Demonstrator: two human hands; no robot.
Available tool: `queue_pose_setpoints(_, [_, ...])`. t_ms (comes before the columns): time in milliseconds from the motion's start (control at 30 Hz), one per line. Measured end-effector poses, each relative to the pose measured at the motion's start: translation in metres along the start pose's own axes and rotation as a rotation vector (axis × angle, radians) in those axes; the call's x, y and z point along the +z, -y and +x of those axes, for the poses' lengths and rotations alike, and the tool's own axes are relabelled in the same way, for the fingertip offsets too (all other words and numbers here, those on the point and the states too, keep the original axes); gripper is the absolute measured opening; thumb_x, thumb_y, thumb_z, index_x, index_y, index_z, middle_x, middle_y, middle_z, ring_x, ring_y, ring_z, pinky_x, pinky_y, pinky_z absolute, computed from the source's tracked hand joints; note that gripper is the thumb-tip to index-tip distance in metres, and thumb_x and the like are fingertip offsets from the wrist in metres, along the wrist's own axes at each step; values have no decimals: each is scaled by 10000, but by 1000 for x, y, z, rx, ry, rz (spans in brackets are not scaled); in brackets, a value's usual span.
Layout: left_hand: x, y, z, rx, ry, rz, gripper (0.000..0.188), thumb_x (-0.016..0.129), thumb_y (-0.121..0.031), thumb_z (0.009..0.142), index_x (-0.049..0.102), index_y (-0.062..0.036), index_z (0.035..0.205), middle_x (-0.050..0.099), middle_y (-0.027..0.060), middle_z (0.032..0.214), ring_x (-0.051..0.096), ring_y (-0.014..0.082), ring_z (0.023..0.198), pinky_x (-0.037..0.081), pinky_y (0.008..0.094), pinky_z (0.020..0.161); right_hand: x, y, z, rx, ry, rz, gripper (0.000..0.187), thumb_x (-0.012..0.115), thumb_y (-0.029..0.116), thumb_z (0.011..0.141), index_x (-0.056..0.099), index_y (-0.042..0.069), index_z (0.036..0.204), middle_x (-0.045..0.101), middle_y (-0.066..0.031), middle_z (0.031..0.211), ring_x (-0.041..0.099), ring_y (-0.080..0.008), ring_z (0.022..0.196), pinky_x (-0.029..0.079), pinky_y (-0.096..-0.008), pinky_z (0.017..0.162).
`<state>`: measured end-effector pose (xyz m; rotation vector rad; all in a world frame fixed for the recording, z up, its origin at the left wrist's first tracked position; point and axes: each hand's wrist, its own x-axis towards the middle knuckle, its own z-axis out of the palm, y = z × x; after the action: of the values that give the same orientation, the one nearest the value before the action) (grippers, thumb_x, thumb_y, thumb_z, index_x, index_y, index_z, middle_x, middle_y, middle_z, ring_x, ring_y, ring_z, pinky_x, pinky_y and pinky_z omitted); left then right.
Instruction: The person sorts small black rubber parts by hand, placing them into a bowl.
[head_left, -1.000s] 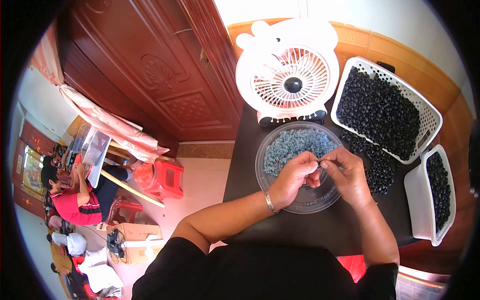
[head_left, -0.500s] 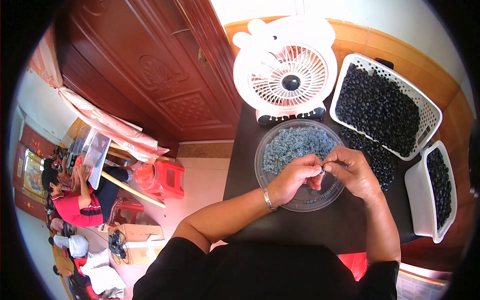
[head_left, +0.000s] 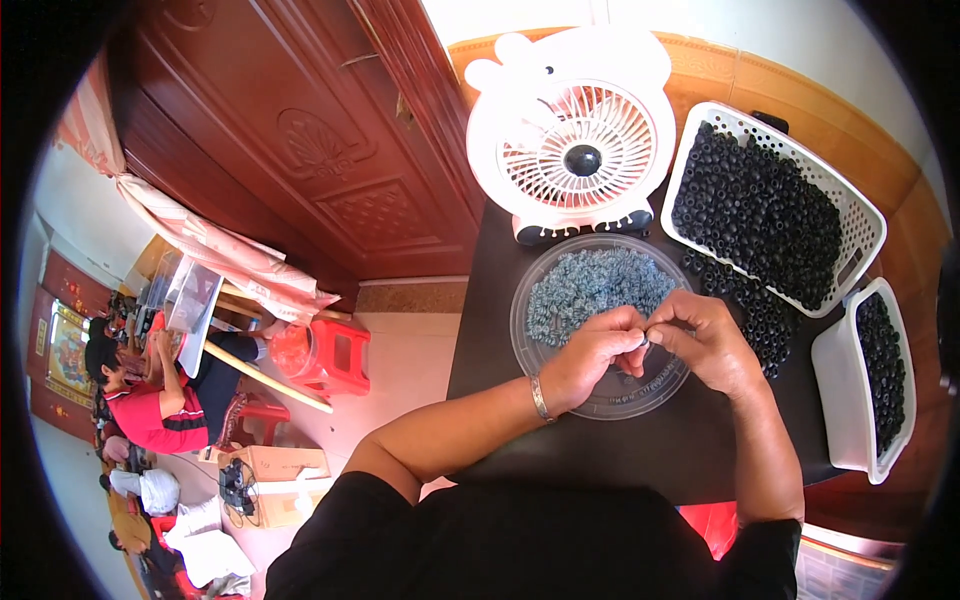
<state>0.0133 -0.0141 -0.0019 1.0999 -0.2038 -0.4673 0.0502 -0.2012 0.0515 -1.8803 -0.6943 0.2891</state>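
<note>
Over the near part of a round clear plastic tray (head_left: 520, 345), my two hands meet with their fingertips together. My left hand (head_left: 598, 352), a metal bracelet at its wrist, is closed in a pinch. My right hand (head_left: 708, 342) pinches from the other side at the same spot. Between the fingertips a small dark piece (head_left: 645, 340) shows, with a pale glint; its exact form is mostly covered by the fingers. Small translucent blue-grey coil-like pieces (head_left: 595, 290) are heaped in the tray. Right of it, small black ring-like plastic parts (head_left: 765, 335) lie loose on the table.
A white basket (head_left: 850, 220) full of black parts tilts at the back right; a white bin (head_left: 840, 400) with more stands right. A pinkish-white fan (head_left: 490, 150) stands behind the tray on the dark table (head_left: 560, 465). People sit working far left, near red stools (head_left: 345, 358).
Almost nothing differs. Both hands keep their pinch over the tray, with only a very slight shift of the fingers and of the whole view.
</note>
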Motion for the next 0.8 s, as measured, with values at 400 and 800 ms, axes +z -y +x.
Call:
queue_pose_setpoints(400, [-1,2,-2,56,-165,-79,151,484,-203,934,527,-59,944,556,28,844,559,142,767,445,295,742,31,2,0,-99,-265,34,148,729,47,762,632,-6,861,627,-69,764,607,-128,680,491,-267,644])
queue_pose_setpoints(800, [-2,2,0,109,-101,-280,185,462,-212,948,536,-56,1011,586,40,921,564,134,845,441,304,772,34,5,4,-421,-459,-423,234,744,31,657,599,48,840,613,-89,769,609,-284,713,491,-363,631])
